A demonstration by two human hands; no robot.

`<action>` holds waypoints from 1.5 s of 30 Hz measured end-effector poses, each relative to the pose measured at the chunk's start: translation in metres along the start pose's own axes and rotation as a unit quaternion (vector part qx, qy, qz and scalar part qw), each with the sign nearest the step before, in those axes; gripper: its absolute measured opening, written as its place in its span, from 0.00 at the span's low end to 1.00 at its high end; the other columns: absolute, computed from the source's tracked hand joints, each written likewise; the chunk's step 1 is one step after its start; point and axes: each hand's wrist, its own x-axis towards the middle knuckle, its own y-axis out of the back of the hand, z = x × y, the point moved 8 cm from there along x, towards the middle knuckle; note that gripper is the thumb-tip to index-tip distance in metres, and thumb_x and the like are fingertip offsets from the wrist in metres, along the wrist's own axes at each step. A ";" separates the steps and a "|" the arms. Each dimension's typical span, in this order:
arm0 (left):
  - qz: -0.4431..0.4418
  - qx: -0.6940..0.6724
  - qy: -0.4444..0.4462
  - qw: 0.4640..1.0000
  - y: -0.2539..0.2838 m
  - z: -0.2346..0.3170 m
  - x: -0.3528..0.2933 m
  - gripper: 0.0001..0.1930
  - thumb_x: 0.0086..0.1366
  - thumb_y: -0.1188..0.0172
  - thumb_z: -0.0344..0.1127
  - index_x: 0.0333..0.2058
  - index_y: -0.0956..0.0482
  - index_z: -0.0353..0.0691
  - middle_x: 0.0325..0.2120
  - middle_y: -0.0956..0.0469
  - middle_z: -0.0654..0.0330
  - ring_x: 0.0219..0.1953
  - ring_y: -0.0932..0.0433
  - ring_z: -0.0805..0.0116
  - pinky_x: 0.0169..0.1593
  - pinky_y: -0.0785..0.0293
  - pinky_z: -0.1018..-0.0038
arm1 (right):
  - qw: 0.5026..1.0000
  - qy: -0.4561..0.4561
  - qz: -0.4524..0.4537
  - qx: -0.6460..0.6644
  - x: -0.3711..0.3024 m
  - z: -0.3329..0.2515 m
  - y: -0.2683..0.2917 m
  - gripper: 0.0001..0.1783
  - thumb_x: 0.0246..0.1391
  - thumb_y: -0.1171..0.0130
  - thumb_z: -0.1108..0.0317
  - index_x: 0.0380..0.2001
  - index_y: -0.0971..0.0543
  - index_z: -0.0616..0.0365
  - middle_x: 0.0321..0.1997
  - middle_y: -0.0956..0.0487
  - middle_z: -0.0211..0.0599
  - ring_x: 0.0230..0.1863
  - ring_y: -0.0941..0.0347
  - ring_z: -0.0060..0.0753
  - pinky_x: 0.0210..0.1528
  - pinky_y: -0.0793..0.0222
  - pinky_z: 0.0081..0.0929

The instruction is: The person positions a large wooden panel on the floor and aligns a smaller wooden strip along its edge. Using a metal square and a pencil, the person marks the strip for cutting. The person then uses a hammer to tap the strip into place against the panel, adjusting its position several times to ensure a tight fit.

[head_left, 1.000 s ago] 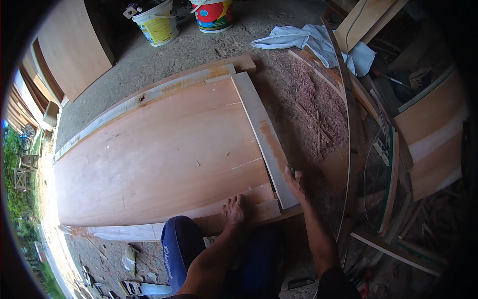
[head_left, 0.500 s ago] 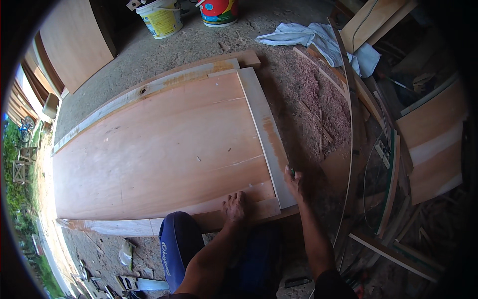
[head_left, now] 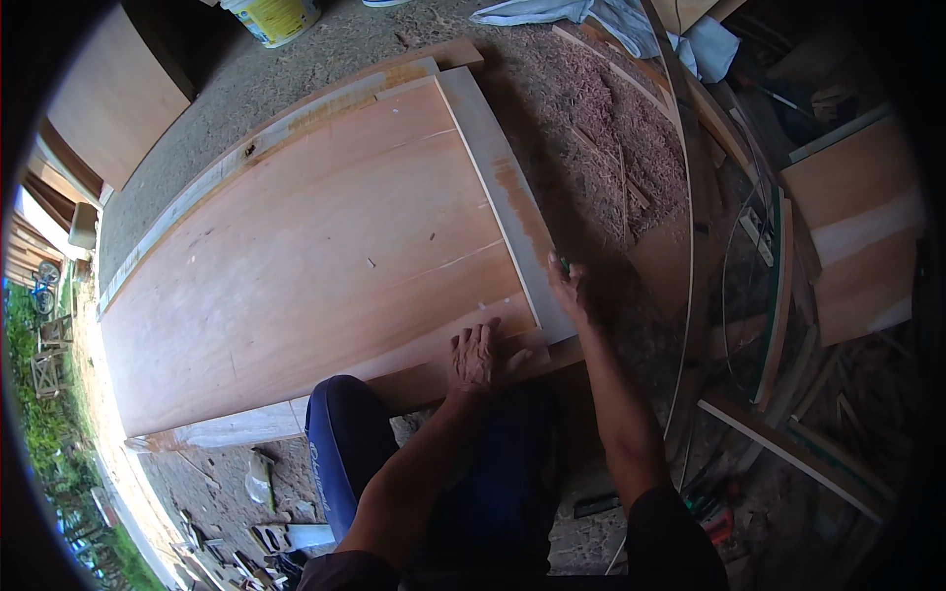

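Observation:
A large pale wooden panel (head_left: 296, 246) lies in front of me, framed along its edges by flat wooden strips. My left hand (head_left: 473, 360) rests open on the near strip, fingers spread toward the panel and thumb out to the right. At the panel's right end is a crosswise strip (head_left: 507, 187) with a brown stain. Against that strip's outer edge, close to the near right corner, my right hand (head_left: 570, 288) is closed around a small green object (head_left: 564, 264). Most of the object is hidden by the fingers, so its kind cannot be made out.
Pinkish wood shavings (head_left: 641, 138) cover the ground beyond the right end. Long boards and strips (head_left: 788, 458) lie at the right, with a power strip (head_left: 757, 236) among them. A handsaw (head_left: 296, 537) lies at lower left. A yellow bucket (head_left: 271, 20) stands far back.
The whole scene sits higher in the picture as the view tilts down. My left hand has shifted slightly right along the near strip, its thumb now spread. My right hand stays at the end strip.

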 end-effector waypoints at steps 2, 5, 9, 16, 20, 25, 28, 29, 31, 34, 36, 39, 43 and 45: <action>-0.023 0.003 -0.028 0.999 -0.005 0.018 0.007 0.48 0.51 0.32 0.67 0.62 0.34 0.41 0.53 0.26 0.52 0.58 0.29 0.54 0.62 0.40 0.56 | 0.999 -0.031 0.014 0.007 0.000 -0.001 -0.001 0.36 0.61 0.49 0.32 0.36 0.17 0.61 0.29 0.19 0.51 0.31 0.19 0.54 0.33 0.23 0.43; -0.095 -0.001 0.026 0.995 -0.015 0.031 0.015 0.55 0.47 0.31 0.69 0.65 0.39 0.37 0.55 0.28 0.49 0.60 0.31 0.53 0.65 0.44 0.56 | 0.999 -0.026 -0.004 0.027 0.005 0.013 -0.006 0.38 0.60 0.49 0.31 0.32 0.18 0.62 0.30 0.18 0.52 0.34 0.18 0.53 0.35 0.23 0.40; -0.088 0.010 0.053 0.995 -0.020 0.045 0.030 0.58 0.47 0.30 0.68 0.67 0.43 0.35 0.54 0.28 0.48 0.60 0.32 0.52 0.66 0.47 0.56 | 0.999 0.019 0.033 0.011 -0.005 -0.005 0.002 0.36 0.60 0.47 0.32 0.33 0.18 0.61 0.31 0.18 0.52 0.37 0.18 0.52 0.35 0.23 0.38; -0.057 -0.014 0.028 0.998 -0.030 0.049 0.024 0.58 0.50 0.31 0.64 0.69 0.48 0.34 0.52 0.29 0.51 0.58 0.32 0.56 0.66 0.47 0.54 | 0.993 -0.054 -0.084 0.065 0.014 0.003 0.016 0.35 0.64 0.53 0.35 0.43 0.17 0.61 0.36 0.18 0.56 0.37 0.21 0.54 0.42 0.26 0.42; -0.074 -0.041 0.048 0.995 -0.028 0.045 0.022 0.57 0.52 0.32 0.64 0.69 0.49 0.33 0.55 0.31 0.51 0.61 0.34 0.57 0.68 0.49 0.53 | 0.969 0.065 -0.045 0.232 0.007 -0.045 0.056 0.33 0.66 0.53 0.39 0.42 0.17 0.61 0.31 0.18 0.52 0.31 0.24 0.48 0.40 0.29 0.40; 0.030 -0.028 0.026 0.999 -0.023 0.039 0.020 0.59 0.53 0.34 0.65 0.70 0.52 0.31 0.68 0.43 0.46 0.71 0.45 0.53 0.72 0.59 0.48 | 0.945 0.149 -0.279 0.090 -0.022 -0.103 0.054 0.23 0.65 0.45 0.50 0.39 0.16 0.60 0.31 0.17 0.49 0.34 0.20 0.44 0.40 0.28 0.39; 0.020 -0.055 0.032 0.998 -0.026 0.042 0.020 0.59 0.54 0.35 0.64 0.71 0.54 0.30 0.72 0.52 0.45 0.75 0.54 0.50 0.73 0.64 0.46 | 0.910 0.218 -0.348 0.050 -0.032 -0.101 0.036 0.21 0.65 0.45 0.51 0.38 0.18 0.61 0.35 0.17 0.51 0.39 0.20 0.54 0.45 0.27 0.41; 0.012 -0.068 0.039 0.997 -0.028 0.041 0.019 0.59 0.54 0.35 0.63 0.71 0.55 0.30 0.73 0.54 0.44 0.76 0.57 0.49 0.74 0.66 0.46 | 0.898 0.231 -0.370 0.051 -0.036 -0.101 0.031 0.20 0.65 0.45 0.51 0.37 0.19 0.61 0.37 0.18 0.52 0.41 0.21 0.58 0.47 0.26 0.43; 0.014 -0.080 0.044 0.996 -0.028 0.038 0.018 0.58 0.55 0.36 0.62 0.71 0.56 0.30 0.73 0.56 0.43 0.76 0.60 0.47 0.74 0.67 0.46 | 0.875 0.287 -0.390 -0.002 -0.043 -0.109 0.023 0.20 0.64 0.45 0.53 0.36 0.20 0.62 0.38 0.19 0.57 0.42 0.22 0.61 0.46 0.26 0.46; 0.024 -0.074 0.041 0.996 -0.030 0.034 0.019 0.56 0.57 0.38 0.60 0.72 0.57 0.30 0.73 0.57 0.42 0.76 0.62 0.45 0.74 0.69 0.46 | 0.845 0.335 -0.407 -0.089 -0.053 -0.124 0.016 0.20 0.64 0.46 0.54 0.35 0.20 0.65 0.38 0.19 0.60 0.41 0.22 0.62 0.45 0.27 0.49; 0.020 -0.066 0.043 0.997 -0.035 0.031 0.019 0.54 0.60 0.40 0.58 0.72 0.57 0.30 0.73 0.58 0.42 0.76 0.63 0.44 0.74 0.70 0.46 | 0.834 0.342 -0.412 -0.134 -0.057 -0.128 0.012 0.21 0.64 0.47 0.55 0.35 0.20 0.66 0.37 0.19 0.61 0.41 0.22 0.62 0.46 0.27 0.50; 0.004 -0.072 0.050 0.996 -0.035 0.032 0.020 0.50 0.63 0.44 0.56 0.72 0.57 0.30 0.73 0.57 0.42 0.76 0.63 0.44 0.74 0.70 0.46 | 0.829 0.334 -0.415 -0.170 -0.056 -0.122 0.008 0.22 0.64 0.47 0.55 0.35 0.20 0.67 0.36 0.19 0.62 0.42 0.22 0.63 0.46 0.27 0.50; 0.002 -0.092 0.060 0.994 -0.035 0.032 0.021 0.46 0.66 0.48 0.53 0.71 0.56 0.29 0.74 0.57 0.42 0.76 0.63 0.45 0.74 0.70 0.48 | 0.826 0.335 -0.423 -0.163 -0.060 -0.125 0.010 0.20 0.64 0.47 0.57 0.34 0.20 0.67 0.35 0.19 0.62 0.41 0.21 0.62 0.46 0.26 0.50; 0.003 -0.084 0.064 0.994 -0.036 0.030 0.021 0.44 0.67 0.49 0.52 0.71 0.55 0.30 0.74 0.57 0.42 0.76 0.63 0.45 0.74 0.70 0.48 | 0.824 0.348 -0.416 -0.162 -0.064 -0.130 0.010 0.19 0.63 0.47 0.58 0.33 0.19 0.66 0.35 0.19 0.61 0.40 0.21 0.62 0.45 0.25 0.49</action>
